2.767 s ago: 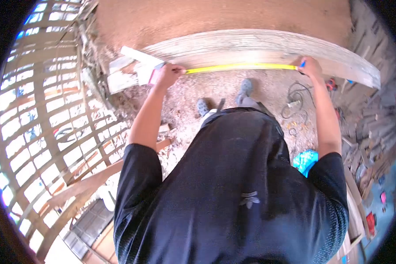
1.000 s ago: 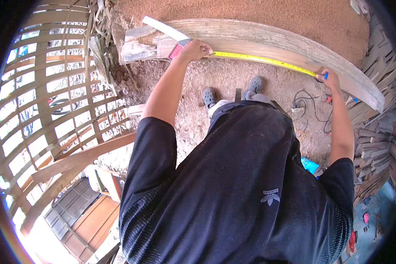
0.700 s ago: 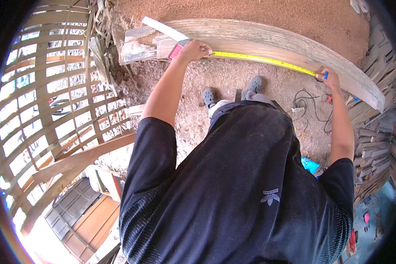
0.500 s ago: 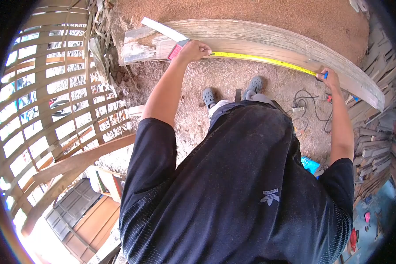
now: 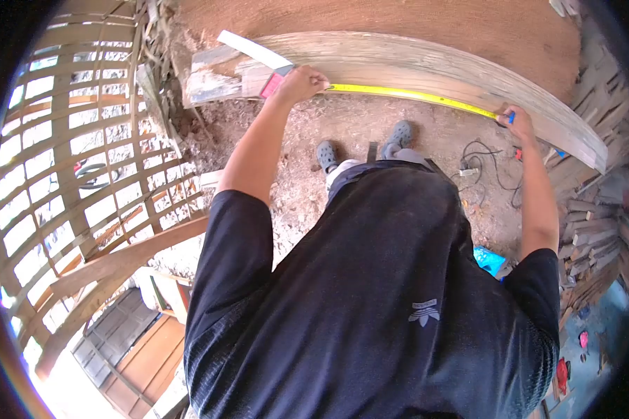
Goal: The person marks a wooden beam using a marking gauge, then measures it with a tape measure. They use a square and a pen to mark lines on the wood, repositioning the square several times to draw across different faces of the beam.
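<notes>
A long weathered wooden plank [image 5: 398, 63] lies across the far side of the view. Along its near edge stretches a yellow tape measure blade [image 5: 412, 93], drawn out between both hands. My left hand [image 5: 304, 84] pinches the blade's end near the plank's left part. Beneath that hand is a square with a pale metal blade [image 5: 251, 49] and a red-pink stock [image 5: 271, 85], lying at an angle over the wood. My right hand [image 5: 517, 123] closes around the other end of the tape, its case mostly hidden by the fingers. Something small and blue [image 5: 511, 117] shows at that thumb.
Brown sawdust [image 5: 412, 15] covers the ground beyond the plank. Two clog-clad feet [image 5: 398, 136] stand before it. A black cable [image 5: 489, 150] with a plug lies right of them. Stacked wood pieces [image 5: 594, 230] line the right side; a slatted wooden wall [image 5: 63, 105] rises at left.
The whole view has shifted slightly, so most things appear a little further left. Both hands keep their holds, and the tape remains stretched along the plank.
</notes>
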